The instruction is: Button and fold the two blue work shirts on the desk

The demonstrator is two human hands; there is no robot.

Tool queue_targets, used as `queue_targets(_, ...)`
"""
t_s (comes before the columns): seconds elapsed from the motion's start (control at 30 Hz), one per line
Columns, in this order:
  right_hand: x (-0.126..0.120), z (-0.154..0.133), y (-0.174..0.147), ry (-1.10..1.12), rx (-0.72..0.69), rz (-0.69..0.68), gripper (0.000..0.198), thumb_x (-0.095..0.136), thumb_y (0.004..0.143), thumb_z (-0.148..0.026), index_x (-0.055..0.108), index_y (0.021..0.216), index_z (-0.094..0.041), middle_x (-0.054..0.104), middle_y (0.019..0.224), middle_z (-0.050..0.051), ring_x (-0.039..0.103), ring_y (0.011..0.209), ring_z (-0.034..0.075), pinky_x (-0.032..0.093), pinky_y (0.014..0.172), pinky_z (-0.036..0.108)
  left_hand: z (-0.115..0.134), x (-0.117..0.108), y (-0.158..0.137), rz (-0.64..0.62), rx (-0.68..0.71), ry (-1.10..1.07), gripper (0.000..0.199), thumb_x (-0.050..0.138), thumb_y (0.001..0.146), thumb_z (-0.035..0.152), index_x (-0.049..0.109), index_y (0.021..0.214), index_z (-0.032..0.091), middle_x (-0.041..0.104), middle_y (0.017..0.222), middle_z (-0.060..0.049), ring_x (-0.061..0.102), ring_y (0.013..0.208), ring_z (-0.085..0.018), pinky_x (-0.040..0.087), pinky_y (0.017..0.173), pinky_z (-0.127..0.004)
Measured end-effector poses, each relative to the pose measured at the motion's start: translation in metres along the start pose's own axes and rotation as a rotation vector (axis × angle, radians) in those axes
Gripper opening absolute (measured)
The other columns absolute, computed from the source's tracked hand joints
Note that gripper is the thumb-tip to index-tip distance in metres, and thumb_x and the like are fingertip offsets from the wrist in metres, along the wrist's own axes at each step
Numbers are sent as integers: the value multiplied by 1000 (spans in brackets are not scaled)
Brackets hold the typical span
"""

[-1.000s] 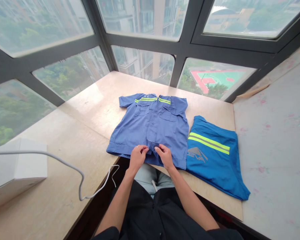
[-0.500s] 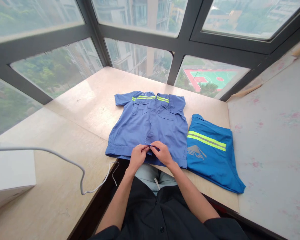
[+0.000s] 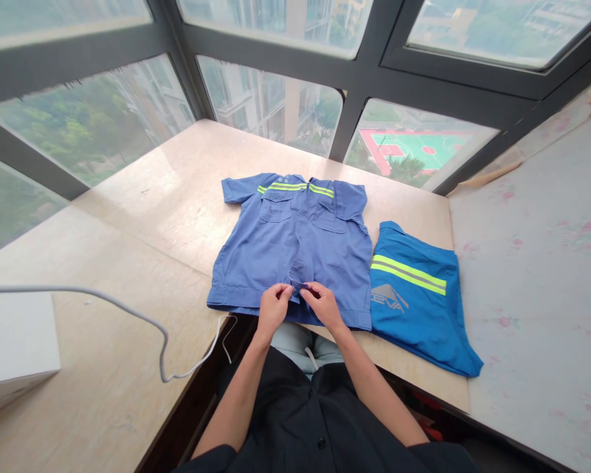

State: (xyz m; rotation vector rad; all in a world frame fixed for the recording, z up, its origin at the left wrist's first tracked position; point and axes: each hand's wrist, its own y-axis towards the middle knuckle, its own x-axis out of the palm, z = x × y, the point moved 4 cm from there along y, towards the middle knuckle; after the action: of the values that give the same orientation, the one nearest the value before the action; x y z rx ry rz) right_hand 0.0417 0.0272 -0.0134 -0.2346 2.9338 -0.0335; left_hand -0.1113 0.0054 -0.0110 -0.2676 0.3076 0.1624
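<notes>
A blue short-sleeved work shirt (image 3: 270, 253) lies front side up, its collar toward the window and its hem toward me. Yellow reflective stripes cross its chest above two flap pockets. My left hand (image 3: 274, 307) pinches one front edge of the shirt at the bottom of the button placket. With thumb and fingers closed, my right hand (image 3: 322, 305) grips the other front edge close beside it. A small gap shows between the two edges at the hem. Any button or buttonhole under the fingertips is too small to make out.
Folded brighter blue trousers or a similar garment (image 3: 414, 315) with a yellow stripe and grey logo lies to the right. A white box (image 3: 17, 338) and a grey cable (image 3: 128, 307) are at left on the pale wooden surface (image 3: 172, 197). Windows (image 3: 270, 108) rise behind.
My hands have moved slightly apart, and the shirt's two front edges now show separately between them. The view has shifted a little.
</notes>
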Motion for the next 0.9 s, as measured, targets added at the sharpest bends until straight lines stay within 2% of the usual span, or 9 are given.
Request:
queue_targets(0.1,0,0,-1,-16,10,-5,22,60,82,-37,72,84,-19,67,76,2,56,69,18,45,66,29,1,-2,-4,-34,66,38,26,55,87,38,70,86,18,71,84,-5,61,79,-19,46,76,-29)
queue_targets(0.27,0,-1,-1,-68,21,-5,21,63,80,-39,70,77,-19,61,68,0,50,60,15,41,60,27,3,-2,-13,7,314,362,17,67,82,29,71,96,20,70,97,-8,58,96,-25,43,90,-37)
queue_targets(0.4,1,-3,-2,-120,-29,-6,21,61,82,-37,69,77,-19,61,69,0,49,60,14,41,59,27,0,5,-15,1,403,559,11,62,86,22,71,92,21,69,92,-7,57,91,-24,42,84,-37)
queue_targets(0.5,2,-3,-4,-171,-60,5,20,59,82,-36,68,78,-18,60,70,1,49,59,14,41,59,26,0,7,-16,25,478,630,14,57,90,20,70,86,21,68,87,-6,56,87,-23,42,79,-37)
queue_targets(0.6,1,-1,-4,-201,-53,54,19,58,82,-35,66,77,-18,57,68,-1,48,59,14,40,59,26,2,7,-17,15,567,653,14,56,91,20,69,93,20,68,91,-6,56,89,-23,43,79,-36)
queue_targets(0.73,-4,3,-2,-177,3,104,20,58,81,-36,58,71,-19,49,61,-4,44,57,13,37,57,25,2,7,-14,-86,702,686,24,54,91,16,67,111,20,67,98,-8,57,92,-22,45,78,-35)
queue_targets(0.9,-9,8,1,-133,35,124,23,59,80,-39,54,69,-20,44,59,-5,40,56,12,35,56,24,-4,6,-4,-170,882,718,28,51,93,17,67,116,21,66,95,-8,59,85,-19,45,73,-32)
